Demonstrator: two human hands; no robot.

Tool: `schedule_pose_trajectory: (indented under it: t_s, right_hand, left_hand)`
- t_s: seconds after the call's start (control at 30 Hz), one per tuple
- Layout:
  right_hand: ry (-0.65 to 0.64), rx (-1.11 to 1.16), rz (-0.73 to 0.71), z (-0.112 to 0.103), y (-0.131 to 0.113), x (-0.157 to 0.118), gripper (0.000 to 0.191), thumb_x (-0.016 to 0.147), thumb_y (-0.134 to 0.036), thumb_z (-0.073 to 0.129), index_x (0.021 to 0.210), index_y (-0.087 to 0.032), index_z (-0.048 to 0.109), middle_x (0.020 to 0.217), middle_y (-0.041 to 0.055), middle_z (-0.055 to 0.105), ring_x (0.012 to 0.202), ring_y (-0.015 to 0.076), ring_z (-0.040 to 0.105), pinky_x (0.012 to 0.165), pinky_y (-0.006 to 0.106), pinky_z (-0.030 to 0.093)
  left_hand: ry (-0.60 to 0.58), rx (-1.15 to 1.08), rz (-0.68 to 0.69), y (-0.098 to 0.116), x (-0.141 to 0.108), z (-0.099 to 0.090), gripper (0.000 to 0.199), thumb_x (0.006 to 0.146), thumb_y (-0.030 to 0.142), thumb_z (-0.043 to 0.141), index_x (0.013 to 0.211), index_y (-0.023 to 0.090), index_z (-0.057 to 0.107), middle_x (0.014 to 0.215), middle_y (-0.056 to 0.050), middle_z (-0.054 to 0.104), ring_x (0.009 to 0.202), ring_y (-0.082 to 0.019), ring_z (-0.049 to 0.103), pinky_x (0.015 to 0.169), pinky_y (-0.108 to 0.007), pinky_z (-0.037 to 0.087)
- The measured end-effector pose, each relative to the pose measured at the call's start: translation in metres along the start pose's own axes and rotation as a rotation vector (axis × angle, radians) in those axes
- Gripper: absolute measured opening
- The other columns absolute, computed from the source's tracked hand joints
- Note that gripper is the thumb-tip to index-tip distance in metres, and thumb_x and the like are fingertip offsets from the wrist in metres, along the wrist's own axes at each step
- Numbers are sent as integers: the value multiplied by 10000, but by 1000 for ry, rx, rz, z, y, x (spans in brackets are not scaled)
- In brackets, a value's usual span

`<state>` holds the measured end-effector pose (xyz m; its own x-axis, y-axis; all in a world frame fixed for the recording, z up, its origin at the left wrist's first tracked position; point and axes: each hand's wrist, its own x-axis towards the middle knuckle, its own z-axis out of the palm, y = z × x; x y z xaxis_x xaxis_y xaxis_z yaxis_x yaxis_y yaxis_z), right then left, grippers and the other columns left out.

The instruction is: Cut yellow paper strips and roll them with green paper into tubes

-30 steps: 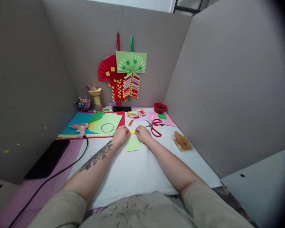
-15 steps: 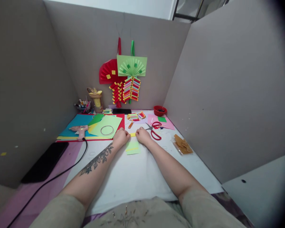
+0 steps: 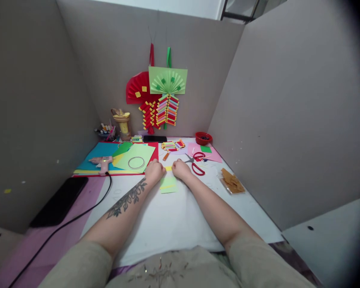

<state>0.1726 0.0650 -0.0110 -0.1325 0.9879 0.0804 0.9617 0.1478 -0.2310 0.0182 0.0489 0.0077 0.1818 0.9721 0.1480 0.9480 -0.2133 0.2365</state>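
My left hand (image 3: 155, 172) and my right hand (image 3: 181, 169) are both closed, knuckles up, low over the white table cover. Between them runs a short yellow paper strip (image 3: 168, 168), one end pinched in each hand; my fingertips are mostly hidden. Just in front of it lies a small light green paper piece (image 3: 168, 190) with a thin yellow band across it. Red-handled scissors (image 3: 198, 169) rest spread apart to the right of my right hand.
At left, a pink glue gun (image 3: 102, 163) with a black cord sits on coloured paper sheets (image 3: 127, 161). Small paper rolls (image 3: 169, 146) and a red bowl (image 3: 203, 139) stand at the back. A packet of brown pieces (image 3: 232, 183) lies right. Paper fan ornaments (image 3: 168, 82) hang on the grey partition.
The camera view has shifted slightly. Both hands stay closed on the yellow paper strip, in nearly the same place on the table.
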Motion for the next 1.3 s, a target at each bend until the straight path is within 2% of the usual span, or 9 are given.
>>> schedule_pose_trajectory:
  t_s: [0.27, 0.43, 0.57, 0.67, 0.73, 0.87, 1.0, 1.13, 1.3]
  right_hand:
    - [9, 3, 22, 0, -2, -2, 239, 859, -234, 417, 948, -157, 625, 1066, 127, 559, 886, 208, 586, 711, 288, 413]
    - [43, 44, 48, 2, 0, -3, 203, 836, -232, 454, 1006, -182, 554, 1041, 103, 551, 867, 206, 568, 697, 290, 402]
    - [76, 96, 67, 2, 4, -4, 229, 796, -162, 479, 1018, -197, 524, 978, 66, 564, 839, 189, 552, 669, 268, 386]
    - [89, 127, 56, 1, 6, -5, 239, 786, -114, 463, 992, -196, 552, 943, 47, 574, 815, 171, 544, 667, 252, 382]
    - [93, 144, 29, 0, 7, -7, 249, 795, -95, 446, 971, -200, 587, 959, 39, 580, 835, 156, 542, 692, 239, 387]
    - [87, 166, -128, -1, 6, -16, 304, 832, -98, 432, 962, -231, 672, 1055, 28, 578, 959, 138, 523, 784, 218, 386]
    - [46, 53, -277, -3, 2, -26, 285, 873, -208, 446, 971, -284, 702, 1097, 40, 570, 1019, 188, 489, 791, 258, 391]
    - [22, -103, -236, -10, 2, -31, 284, 863, -213, 445, 966, -272, 703, 1106, 74, 556, 1035, 228, 467, 735, 285, 390]
    - [-4, -128, -169, -14, 8, -33, 313, 829, -142, 449, 984, -266, 690, 1100, 86, 560, 1019, 230, 486, 716, 292, 390]
  left_hand:
    - [-5, 4, 3, -1, 2, 3, 268, 794, 319, 488, 847, 159, 696, 990, -104, 592, 925, -221, 555, 803, -295, 440]
    - [56, -17, 34, -7, 2, 5, 224, 776, 307, 533, 912, 206, 678, 994, -85, 580, 962, -233, 532, 820, -310, 430]
    - [54, -53, 174, -15, 1, 5, 222, 809, 285, 523, 933, 265, 706, 1032, -54, 588, 963, -209, 524, 832, -302, 408]
    - [10, -28, 329, -18, 1, 5, 245, 846, 284, 498, 927, 317, 727, 1048, -31, 614, 968, -203, 515, 843, -313, 383]
    - [1, 0, 379, -18, 1, 5, 253, 859, 289, 488, 926, 331, 729, 1033, -30, 627, 960, -206, 514, 837, -325, 371]
    - [-20, 22, 379, -16, 1, 3, 251, 859, 284, 492, 938, 327, 727, 1044, -38, 623, 951, -201, 517, 820, -328, 361]
    - [-21, 44, 382, -14, 0, 0, 251, 858, 289, 489, 933, 319, 727, 1012, -50, 619, 951, -210, 511, 807, -331, 357]
    - [-22, 94, 366, -16, -4, -4, 248, 843, 255, 492, 891, 291, 734, 970, -73, 612, 955, -230, 502, 792, -342, 352]
    - [-37, 166, 370, -13, -11, -11, 267, 829, 223, 468, 855, 238, 734, 952, -104, 610, 959, -248, 490, 780, -363, 360]
